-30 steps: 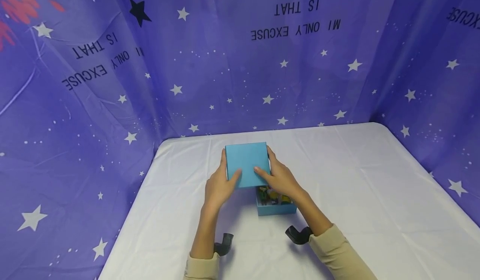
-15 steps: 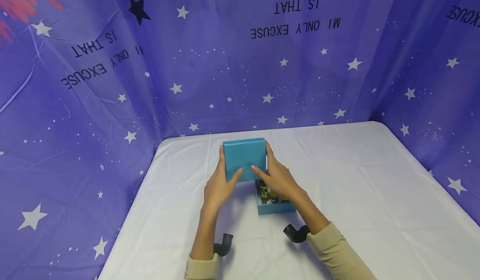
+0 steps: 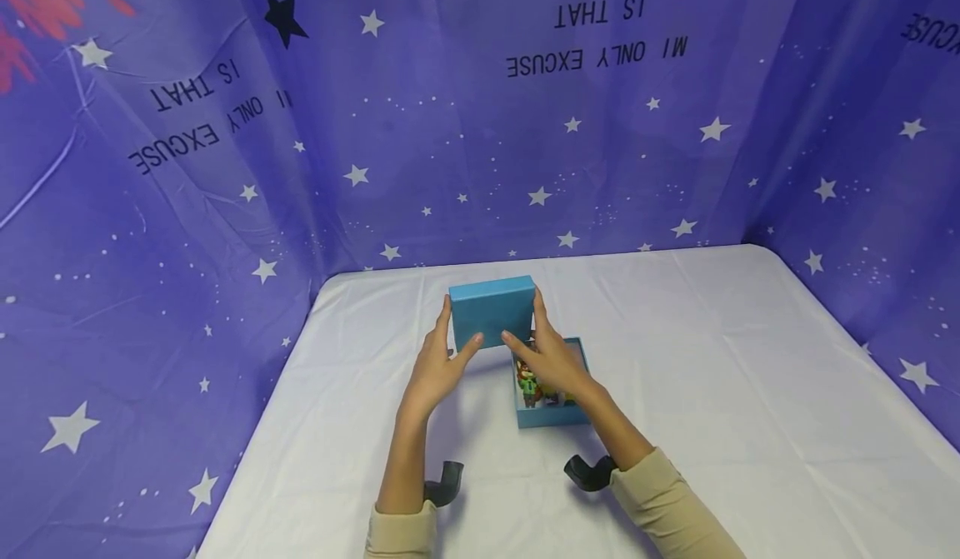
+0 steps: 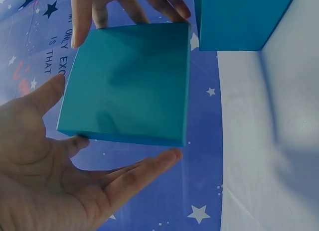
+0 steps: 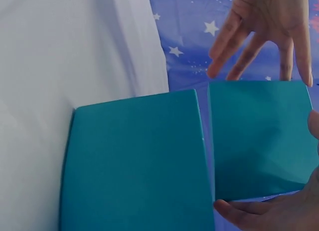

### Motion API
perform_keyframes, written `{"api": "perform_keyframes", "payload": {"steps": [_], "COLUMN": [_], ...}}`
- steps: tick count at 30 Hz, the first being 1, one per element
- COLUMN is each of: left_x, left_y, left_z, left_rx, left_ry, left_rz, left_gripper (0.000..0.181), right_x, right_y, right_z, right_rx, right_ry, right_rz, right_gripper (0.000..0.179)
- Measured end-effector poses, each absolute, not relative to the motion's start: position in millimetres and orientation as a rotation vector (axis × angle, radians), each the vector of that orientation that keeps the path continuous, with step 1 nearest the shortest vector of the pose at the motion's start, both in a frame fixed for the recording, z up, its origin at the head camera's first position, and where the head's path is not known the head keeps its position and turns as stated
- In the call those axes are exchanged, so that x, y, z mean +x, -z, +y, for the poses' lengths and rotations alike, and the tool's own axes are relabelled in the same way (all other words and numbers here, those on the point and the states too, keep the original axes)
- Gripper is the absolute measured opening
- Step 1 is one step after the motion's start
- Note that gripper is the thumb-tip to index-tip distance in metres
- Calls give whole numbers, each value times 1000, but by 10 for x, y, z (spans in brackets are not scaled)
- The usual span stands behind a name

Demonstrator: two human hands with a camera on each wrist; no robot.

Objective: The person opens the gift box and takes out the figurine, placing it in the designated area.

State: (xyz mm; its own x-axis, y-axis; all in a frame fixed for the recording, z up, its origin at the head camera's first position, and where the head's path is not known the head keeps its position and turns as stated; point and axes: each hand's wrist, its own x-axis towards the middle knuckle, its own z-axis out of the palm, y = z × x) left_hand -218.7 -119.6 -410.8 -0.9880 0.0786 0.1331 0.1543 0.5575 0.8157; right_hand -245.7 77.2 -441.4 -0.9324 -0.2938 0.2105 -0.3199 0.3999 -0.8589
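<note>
The room is closed off by purple fabric printed with stars and inverted lettering, and the surface is covered with white cloth. Above it, a square blue lid is held up, tilted, between two hands. It is gripped at its left side by the left hand and at its right side by the right hand. Both hands are partly spread to its width: the longer fingers are stretched along the sides, and the thumbs are set near the lower edge. In the left wrist view, the left thumb is seen at one edge, with a gap left between it and the extended fingers.

A blue box, uncovered at the top, is placed on the surface below and to the right of the lid, and is partly hidden by the right hand. Inside it, a colourful figure is seen, among other items too covered to be identified. Beige sleeves are worn, and a black curved piece is seen beside each forearm.
</note>
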Motion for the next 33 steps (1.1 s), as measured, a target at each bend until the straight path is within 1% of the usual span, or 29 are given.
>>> {"api": "perform_keyframes", "payload": {"steps": [7,11,17,20,28,31,33], "left_x": [-2172,-2172,-2187,-2184,-2198,-2204,-2168], "left_y": [4095,4111,4141,4160,4226,4248,4196], "left_z": [-1183,-1172,-1157,-1148,-1136,-1139,-1133], "left_rx": [-149,-112,-57,-54,-112,-141,-166], "left_ry": [1598,1717,1799,1844,1915,1925,1953], "left_rz": [-2701,-2665,-2601,-2543,-2369,-2328,-2302], "left_gripper": [85,87,90,90,80,78,75], "right_x": [-2455,-2419,-2283,-2261,-2227,-2218,-2274], "right_y": [4446,4386,4142,4089,4034,4031,4121], "right_z": [734,709,642,611,531,513,506], "right_rx": [568,579,595,586,470,424,382], "right_ry": [-1709,-1778,-1897,-1924,-1948,-1959,-1946], "right_rz": [-2526,-2498,-2440,-2428,-2395,-2376,-2354], "right_gripper": [90,87,76,69,60,60,62]}}
